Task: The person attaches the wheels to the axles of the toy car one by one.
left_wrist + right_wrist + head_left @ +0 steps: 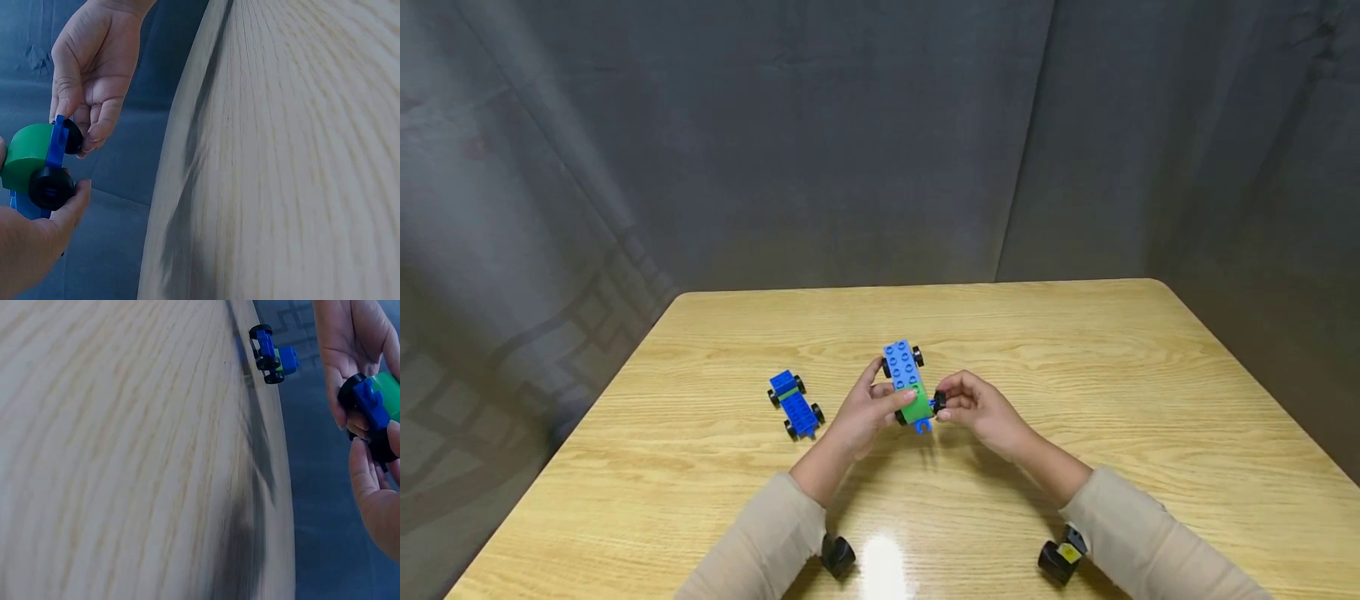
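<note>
Above the table, my left hand (863, 414) holds a toy car with a light blue studded brick (898, 360) and a green brick (916, 407) on top. The thumb lies over the green brick. My right hand (988, 417) pinches a black wheel (940, 401) at the car's near right side, where a bit of blue axle shows between wheel and body. A blue hook (922, 426) sticks out of the near end. The left wrist view shows the opposite black wheel (52, 188) beside the left fingers. The right wrist view shows the blue chassis (371, 405) between both hands.
A second, darker blue toy car (797, 408) stands on the wooden table (1150, 400) to the left. Near the front edge, a black wheel piece (838, 557) lies by the left sleeve. Black wheels with a yellow part (1069, 552) lie by the right sleeve. Grey curtains (850, 150) hang behind.
</note>
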The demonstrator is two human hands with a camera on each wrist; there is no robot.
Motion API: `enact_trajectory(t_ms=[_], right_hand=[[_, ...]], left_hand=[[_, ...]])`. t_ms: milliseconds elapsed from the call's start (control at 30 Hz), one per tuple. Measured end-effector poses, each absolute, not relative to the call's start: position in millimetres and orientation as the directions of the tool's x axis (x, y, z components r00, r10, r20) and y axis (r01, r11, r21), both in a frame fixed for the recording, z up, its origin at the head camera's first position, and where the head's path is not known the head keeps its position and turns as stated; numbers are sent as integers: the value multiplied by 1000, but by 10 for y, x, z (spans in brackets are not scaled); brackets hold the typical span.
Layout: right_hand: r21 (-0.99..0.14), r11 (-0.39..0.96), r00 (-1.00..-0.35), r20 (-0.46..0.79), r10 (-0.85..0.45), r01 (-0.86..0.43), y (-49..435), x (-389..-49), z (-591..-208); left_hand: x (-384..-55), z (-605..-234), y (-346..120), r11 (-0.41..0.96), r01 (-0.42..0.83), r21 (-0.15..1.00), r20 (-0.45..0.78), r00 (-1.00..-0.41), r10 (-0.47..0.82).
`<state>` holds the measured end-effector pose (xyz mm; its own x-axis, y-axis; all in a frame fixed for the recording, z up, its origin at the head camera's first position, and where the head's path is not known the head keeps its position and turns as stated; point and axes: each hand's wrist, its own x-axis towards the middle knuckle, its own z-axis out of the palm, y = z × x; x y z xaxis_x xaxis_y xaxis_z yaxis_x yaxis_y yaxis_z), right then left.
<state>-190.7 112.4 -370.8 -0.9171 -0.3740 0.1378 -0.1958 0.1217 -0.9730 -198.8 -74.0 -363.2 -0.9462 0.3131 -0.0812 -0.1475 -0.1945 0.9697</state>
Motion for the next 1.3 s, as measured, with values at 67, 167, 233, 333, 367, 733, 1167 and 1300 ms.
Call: enact_trajectory(t_ms=[67,167,233,333,367,733,1167,1300], right_hand=[[-978,97,-920,139,-365,-186,1117,-1892,-3714],[-982,52,-924,151,-350,-180,1101,-1873,-3724],[-982,33,-928,164,-335,-186,1088,-1864,-3724],[-975,45,-930,191,-313,-216,1071,-1859,-3723],[-973,53,-931,200,-306,-226,1068,-1859,-3723],[-936,172,-925,251,-283,-307,1081,-1830,-3699],[-882,247,-889,310,-337,-402,1070,-1832,-3696],[-896,247,-899,276,-340,-369,1089,-1826,-3687]], left_hand=[[-1981,-3624,-729,-201,-152,968,-85,-948,308],[-1968,-3605,-711,-210,-146,967,-78,-950,302],[-1957,-3586,-700,-211,-137,968,-69,-952,300],[-1938,-3549,-687,-194,-126,973,-66,-955,288],[-1934,-3541,-683,-189,-125,974,-67,-956,285],[-1937,-3544,-662,-187,-121,975,-53,-941,335],[-1931,-3553,-652,-113,-50,992,-11,-946,324],[-1923,-3562,-649,-128,-75,989,-28,-942,335]])
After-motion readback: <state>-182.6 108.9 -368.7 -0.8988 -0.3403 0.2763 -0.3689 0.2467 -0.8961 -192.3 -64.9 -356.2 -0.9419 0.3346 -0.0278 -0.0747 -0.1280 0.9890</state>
